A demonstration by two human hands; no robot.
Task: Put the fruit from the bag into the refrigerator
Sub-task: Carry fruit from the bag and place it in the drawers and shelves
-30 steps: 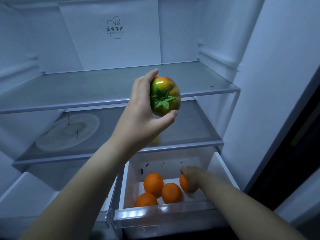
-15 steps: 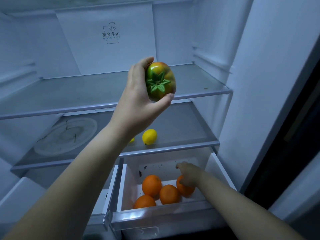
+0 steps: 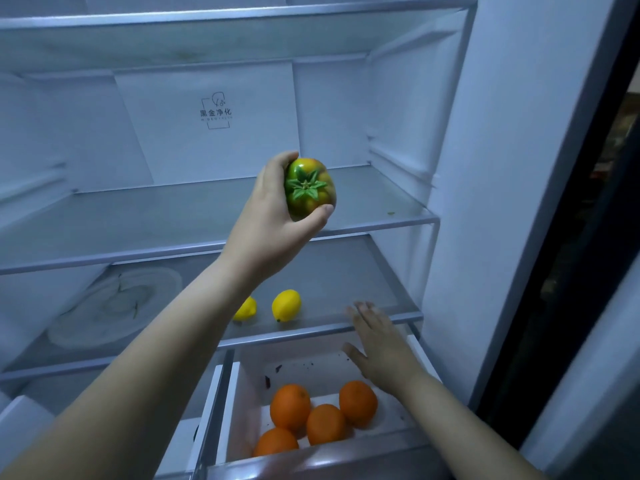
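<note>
Up high, the left hand (image 3: 273,216) grips a green-and-orange tomato (image 3: 311,199) in front of the middle glass shelf (image 3: 138,216); the right hand (image 3: 386,348) hovers, fingers spread and holding nothing, over the open drawer (image 3: 239,410) of four oranges (image 3: 325,424), with two lemons (image 3: 286,305) on the lower shelf (image 3: 346,271)

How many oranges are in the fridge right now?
4 oranges, all in the open drawer: back left, back right, centre, front left partly behind the front wall. More could be hidden there.
</note>
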